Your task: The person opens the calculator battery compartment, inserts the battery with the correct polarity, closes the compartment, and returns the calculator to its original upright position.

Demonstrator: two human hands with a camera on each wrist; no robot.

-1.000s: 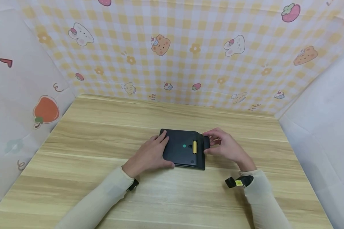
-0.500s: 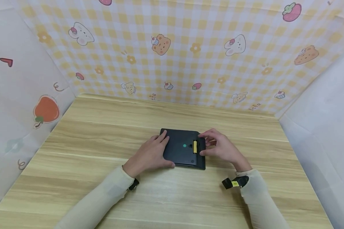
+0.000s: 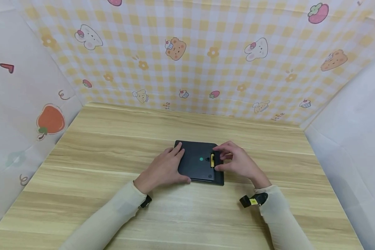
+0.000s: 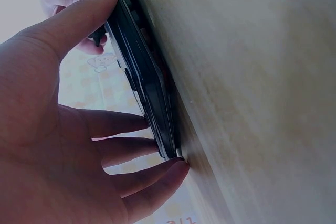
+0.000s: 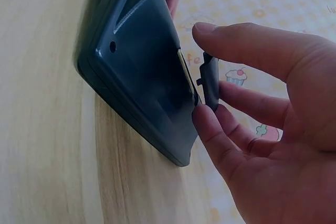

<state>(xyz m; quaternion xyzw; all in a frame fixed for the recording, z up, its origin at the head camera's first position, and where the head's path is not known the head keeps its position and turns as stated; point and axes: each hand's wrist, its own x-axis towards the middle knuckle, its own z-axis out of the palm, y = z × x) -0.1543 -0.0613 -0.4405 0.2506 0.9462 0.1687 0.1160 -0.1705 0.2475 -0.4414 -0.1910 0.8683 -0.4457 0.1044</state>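
A black calculator (image 3: 193, 165) lies face down on the wooden table, its keys glimpsed underneath in the left wrist view. In its back a yellow battery (image 3: 212, 164) sits in an uncovered slot near the right side. My left hand (image 3: 164, 170) holds the calculator's left part, thumb at the near edge and fingers spread over the back and far-left edge. My right hand (image 3: 239, 161) pinches a small black battery cover (image 5: 211, 82) between thumb and fingers. The cover hovers just above the slot, tilted and apart from the back in the right wrist view.
The light wooden table (image 3: 112, 139) reaches back to a yellow checked cloth (image 3: 200, 69) with cartoon prints. White cloth walls (image 3: 356, 139) stand at both sides. A dark wrist camera (image 3: 253, 200) sits on the right sleeve.
My right hand has moved left with the battery cover, from beyond the calculator's right edge to over the battery slot. The left hand and calculator stay in place.
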